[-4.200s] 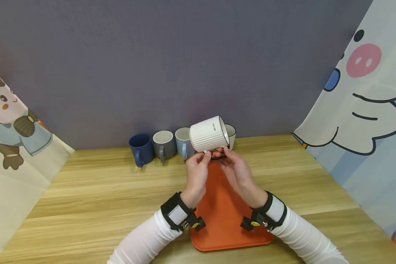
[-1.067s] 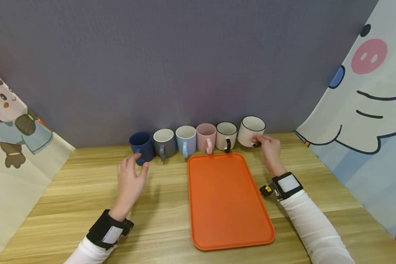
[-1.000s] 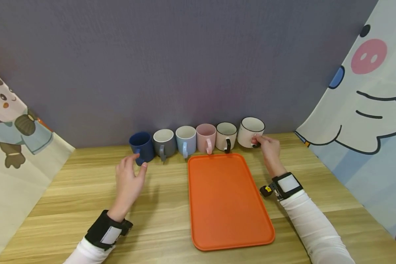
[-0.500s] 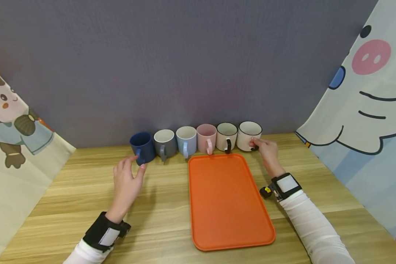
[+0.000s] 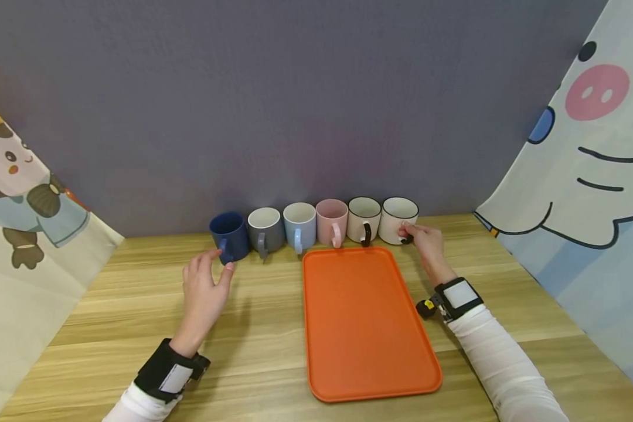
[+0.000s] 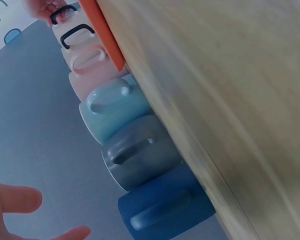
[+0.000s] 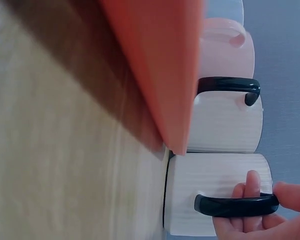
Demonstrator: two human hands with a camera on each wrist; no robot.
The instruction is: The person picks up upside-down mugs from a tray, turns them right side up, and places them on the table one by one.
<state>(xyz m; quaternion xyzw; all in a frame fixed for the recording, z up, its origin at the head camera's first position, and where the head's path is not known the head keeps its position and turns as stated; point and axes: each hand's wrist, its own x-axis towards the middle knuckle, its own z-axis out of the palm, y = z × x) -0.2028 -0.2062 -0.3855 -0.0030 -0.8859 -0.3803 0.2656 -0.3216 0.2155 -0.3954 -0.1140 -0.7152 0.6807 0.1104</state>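
Note:
At the right end of a row of mugs, my right hand [image 5: 426, 246] holds the black handle of a white ribbed mug [image 5: 392, 221]. In the right wrist view its fingers [image 7: 252, 187] pass through the handle [image 7: 235, 205], thumb at the handle's top. This mug stands upright on the table, beside another white mug [image 5: 360, 225] with a black rim and handle. My left hand [image 5: 204, 287] hovers with spread, relaxed fingers in front of the dark blue mug [image 5: 236, 239] at the left end, holding nothing.
Between the end mugs stand a grey mug [image 5: 271, 234], a light blue mug [image 5: 307, 227] and a pink mug [image 5: 324, 223], handles facing forward. An orange tray [image 5: 369, 322] lies before the row on the wooden table [image 5: 111, 328]. A grey wall [image 5: 295, 105] rises behind.
Earlier both hands held the white ribbed mug tipped on its side over the tray. The right hand has since lowered it upright to the row's right end; the left hand let go and moved left.

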